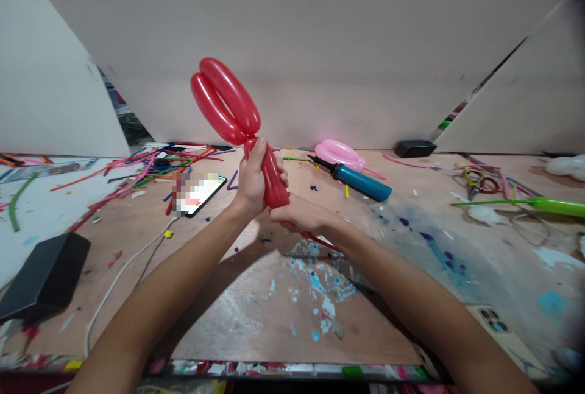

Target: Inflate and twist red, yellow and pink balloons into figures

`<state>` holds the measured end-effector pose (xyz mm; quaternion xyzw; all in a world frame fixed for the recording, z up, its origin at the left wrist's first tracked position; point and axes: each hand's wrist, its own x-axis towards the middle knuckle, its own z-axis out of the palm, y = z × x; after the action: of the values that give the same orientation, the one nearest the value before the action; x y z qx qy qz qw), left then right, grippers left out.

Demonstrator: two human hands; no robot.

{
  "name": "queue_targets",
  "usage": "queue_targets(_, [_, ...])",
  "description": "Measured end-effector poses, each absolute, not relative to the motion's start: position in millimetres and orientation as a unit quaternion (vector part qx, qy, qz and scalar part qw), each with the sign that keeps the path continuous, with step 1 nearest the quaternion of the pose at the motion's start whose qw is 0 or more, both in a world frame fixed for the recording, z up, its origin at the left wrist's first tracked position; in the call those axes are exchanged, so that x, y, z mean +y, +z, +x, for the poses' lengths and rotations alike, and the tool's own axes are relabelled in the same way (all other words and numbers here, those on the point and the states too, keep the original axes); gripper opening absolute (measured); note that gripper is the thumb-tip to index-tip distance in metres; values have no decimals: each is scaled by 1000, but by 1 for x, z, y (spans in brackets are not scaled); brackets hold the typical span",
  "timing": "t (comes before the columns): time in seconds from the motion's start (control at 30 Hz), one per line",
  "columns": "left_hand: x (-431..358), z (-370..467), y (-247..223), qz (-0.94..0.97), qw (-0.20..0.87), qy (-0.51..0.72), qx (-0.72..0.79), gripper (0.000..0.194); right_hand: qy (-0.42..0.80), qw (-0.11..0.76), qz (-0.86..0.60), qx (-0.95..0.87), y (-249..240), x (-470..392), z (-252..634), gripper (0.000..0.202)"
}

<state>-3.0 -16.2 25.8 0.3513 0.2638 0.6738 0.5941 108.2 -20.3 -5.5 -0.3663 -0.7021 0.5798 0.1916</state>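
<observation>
My head view is filled at the back by a pale wall panel (292, 28), with a paint-spotted table (219, 321) spread out below it. Above the table, at the middle of my view, is the red balloon (244, 111), held up in both hands. Its long axis slants from upper left to lower right: two plump lobes lie side by side at the top, and a single tube runs down from them.

My left hand (252, 176) is wrapped around that tube, thumb laid up along it. My right hand (299, 211) is clenched lower down, just below and to the right, where the tube's visible part stops; I can't tell exactly what its fingers pinch.

Behind the right hand, well apart from it, a blue pump (361, 181) lies on the table, its narrow end beside a pink balloon (338, 153). A lit phone (205, 196) rests left of the left hand.

The relation I judge to matter most is at the small twist (249, 136): it sits right at the left thumb's tip, with the lobes up and left of the fingers, so the left hand is nearer. A thin red strip (320, 239) trails below the right hand.
</observation>
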Motion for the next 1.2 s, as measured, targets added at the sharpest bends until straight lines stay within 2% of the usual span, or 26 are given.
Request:
queue_targets(0.33, [-13, 0, 20, 347, 594, 676, 264, 36, 592, 204, -407, -665, -15, -22, 100, 21])
queue_targets(0.5, [-15, -2, 22, 362, 586, 675, 262, 36, 613, 201, -376, -665, -11, -20, 103, 23])
queue_targets(0.63, [-17, -7, 29, 367, 578, 686, 247, 35, 691, 190, -305, -627, -3, -15, 112, 13])
queue_targets(0.73, [-16, -11, 32, 374, 568, 697, 230, 33, 754, 146, -274, -579, -1, -10, 119, 25])
queue_targets(0.83, [-13, -13, 30, 371, 574, 694, 225, 30, 766, 107, -274, -572, -6, -5, 121, 39])
queue_targets(0.97, [-13, -12, 28, 353, 601, 684, 217, 26, 769, 116, -248, -578, -11, -4, 118, 61])
queue_targets(1.2, [-11, -12, 28, 334, 619, 678, 214, 17, 708, 154, -304, -618, -2, -17, 110, 63])
